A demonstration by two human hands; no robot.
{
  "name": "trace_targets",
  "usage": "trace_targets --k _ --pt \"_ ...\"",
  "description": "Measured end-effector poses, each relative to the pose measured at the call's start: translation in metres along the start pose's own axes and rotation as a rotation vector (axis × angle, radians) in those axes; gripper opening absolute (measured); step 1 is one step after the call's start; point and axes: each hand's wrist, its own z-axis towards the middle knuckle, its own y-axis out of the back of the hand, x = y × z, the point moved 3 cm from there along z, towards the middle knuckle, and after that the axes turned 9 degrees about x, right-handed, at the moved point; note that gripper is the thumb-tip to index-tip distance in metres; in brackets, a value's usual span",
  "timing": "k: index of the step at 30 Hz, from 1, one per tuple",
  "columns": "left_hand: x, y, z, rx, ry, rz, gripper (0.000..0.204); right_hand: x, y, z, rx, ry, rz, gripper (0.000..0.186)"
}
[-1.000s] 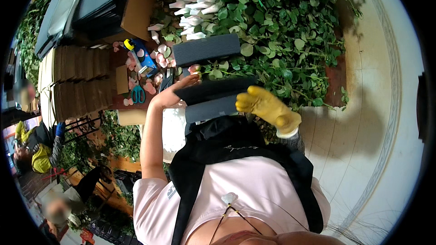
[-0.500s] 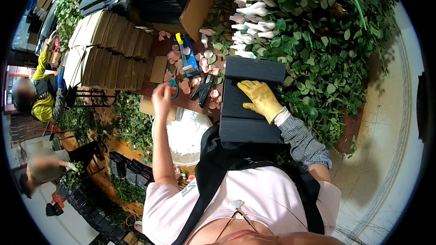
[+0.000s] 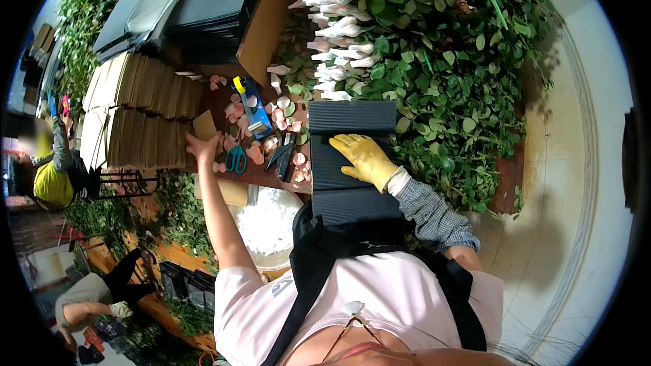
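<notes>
Dark ribbed sheet (image 3: 352, 163) spread on the tabletop (image 3: 508, 186), its creased panels open toward the wearer. The right hand (image 3: 365, 161), in a yellow glove, presses its middle panel, fingers close together, thumb apart, gripping nothing. Compared with half a second ago, the left hand (image 3: 203, 148) has moved from beside the teal scissors (image 3: 236, 159) to a small cardboard piece (image 3: 205, 124); whether its fingers are clamped on it cannot be told. The right hand alone thus appears to steady the sheet. Containers: a round tub (image 3: 277, 262), below the tabletop's near edge, holds a heap of white pieces (image 3: 266, 220); a brown cardboard wall (image 3: 266, 27) flanks stacked dark sheets (image 3: 213, 10), any full box being unclear.
</notes>
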Motion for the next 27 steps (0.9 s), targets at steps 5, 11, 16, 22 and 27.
trace_targets --k 5,11,16,22,27 --pt "-0.041 0.030 -0.129 1.080 -0.333 -0.712 0.047 -0.007 -0.010 -0.007 -0.093 -0.018 0.051 0.072" --pt "-0.100 -0.074 -0.247 1.411 -0.252 -0.640 0.036 -0.013 -0.036 0.008 -0.057 -0.051 -0.041 0.050" --pt "-0.108 -0.102 -0.256 0.755 -0.745 -0.196 0.056 -0.052 -0.017 -0.032 -0.136 -0.034 0.567 0.029" --pt "-0.138 -0.079 -0.263 0.549 -0.916 0.263 0.050 0.003 -0.027 -0.011 -0.187 -0.192 0.042 0.038" --pt "-0.169 -0.037 -0.296 0.929 -1.104 0.179 0.059 0.004 -0.040 -0.010 -0.208 -0.175 0.103 0.052"
